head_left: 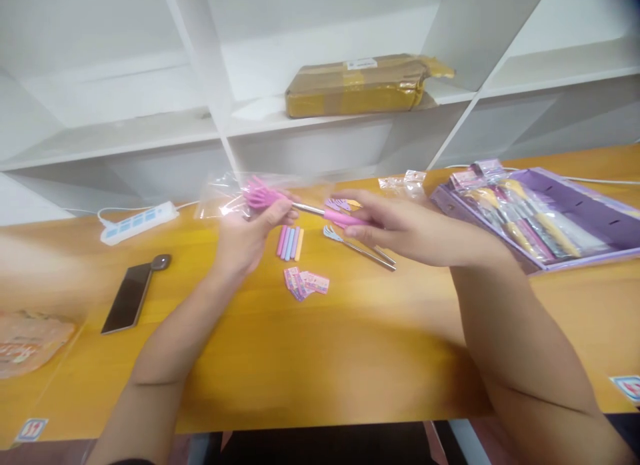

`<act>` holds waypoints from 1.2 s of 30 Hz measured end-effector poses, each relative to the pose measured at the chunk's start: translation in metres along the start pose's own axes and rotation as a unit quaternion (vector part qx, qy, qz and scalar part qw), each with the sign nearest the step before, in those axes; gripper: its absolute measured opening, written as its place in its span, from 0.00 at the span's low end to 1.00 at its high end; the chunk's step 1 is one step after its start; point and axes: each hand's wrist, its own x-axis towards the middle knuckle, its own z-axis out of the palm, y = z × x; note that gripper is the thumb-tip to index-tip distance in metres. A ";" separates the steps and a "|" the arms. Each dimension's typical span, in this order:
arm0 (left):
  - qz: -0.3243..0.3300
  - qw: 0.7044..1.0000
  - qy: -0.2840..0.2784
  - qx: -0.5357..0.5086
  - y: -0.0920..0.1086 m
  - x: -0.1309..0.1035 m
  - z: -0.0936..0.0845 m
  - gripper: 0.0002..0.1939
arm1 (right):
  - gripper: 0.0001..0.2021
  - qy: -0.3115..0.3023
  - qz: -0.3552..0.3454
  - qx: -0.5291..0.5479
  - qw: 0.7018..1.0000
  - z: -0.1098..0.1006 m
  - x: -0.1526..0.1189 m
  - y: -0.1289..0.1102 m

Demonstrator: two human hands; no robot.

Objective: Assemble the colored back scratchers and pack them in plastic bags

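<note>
Head view: pink back-scratcher [305, 208] between both hands' grip.

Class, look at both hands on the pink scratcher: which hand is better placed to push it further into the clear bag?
Probably the right hand: it grips the pink scratcher by its handle end, free to push, while the left hand pinches the claw end at the clear bag.

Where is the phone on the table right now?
In the head view the phone lies flat on the wooden table, left of the left hand, below the white power strip, with a small dark round thing at its top end.
</note>
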 end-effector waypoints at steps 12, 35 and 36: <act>-0.015 0.995 -0.050 0.090 -0.005 0.005 -0.018 0.17 | 0.31 -0.032 0.011 -0.028 0.999 -0.004 -0.002 0.003; -0.046 0.991 -0.115 0.052 -0.005 0.006 -0.012 0.19 | 0.18 0.100 -0.079 0.031 0.991 -0.009 -0.006 -0.008; -0.053 0.989 -0.129 0.056 -0.006 0.005 -0.012 0.19 | 0.19 0.100 -0.081 0.032 0.991 -0.009 -0.006 -0.010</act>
